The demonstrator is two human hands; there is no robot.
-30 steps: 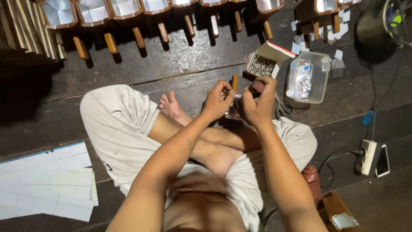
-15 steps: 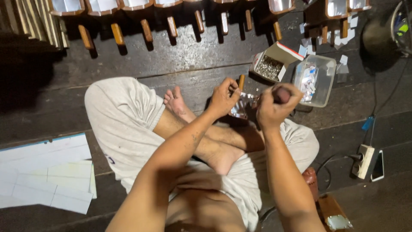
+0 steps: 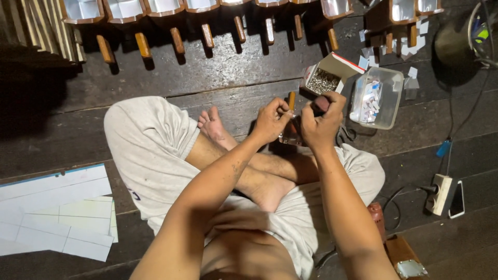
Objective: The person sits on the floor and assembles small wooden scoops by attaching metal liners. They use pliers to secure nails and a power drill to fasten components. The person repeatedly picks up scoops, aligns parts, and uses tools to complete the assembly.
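Box of small metal bits (image 3: 326, 79), prob. staples, beside tub (image 3: 390, 98).

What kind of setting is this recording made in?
Probably a home craft workshop on a dark wooden plank floor: a row of wooden-handled, foil-lined scoops, an open box of small metal fasteners, and a clear plastic tub of paper scraps.

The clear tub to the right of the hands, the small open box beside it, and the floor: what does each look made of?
The tub looks like clear, glossy plastic: the pale slips inside show through its walls. The open box seems thin white card, matt, with a folded flap; its small shiny contents look metallic, too small to name. The floor looks like dark, worn wooden planks, with grain and seams showing.
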